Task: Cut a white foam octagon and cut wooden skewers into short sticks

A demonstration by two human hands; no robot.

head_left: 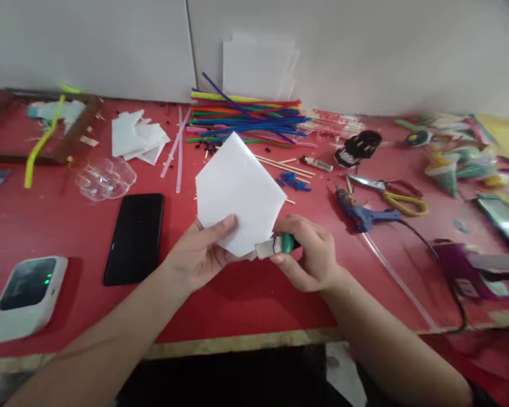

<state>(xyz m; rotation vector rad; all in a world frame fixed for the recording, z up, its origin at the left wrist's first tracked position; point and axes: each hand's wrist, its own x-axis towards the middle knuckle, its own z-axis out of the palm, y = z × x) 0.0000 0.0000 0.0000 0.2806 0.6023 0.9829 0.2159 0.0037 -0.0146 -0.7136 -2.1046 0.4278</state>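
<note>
My left hand [197, 254] grips the lower edge of a white square sheet [240, 189], held tilted above the red table [246, 299]. The thumb lies on the sheet's face. My right hand [311, 251] is closed round a green-handled utility knife [280, 244]. Its metal tip touches the sheet's lower right edge. The two hands are close together near the table's front middle.
A black phone [136, 237] and a white device [25, 297] lie at the left. Coloured straws [246, 116], white scraps [138, 135], a clear plastic dish [106, 178], a blue glue gun [362, 212] with its cord, scissors [392, 192] and clutter cover the back and right.
</note>
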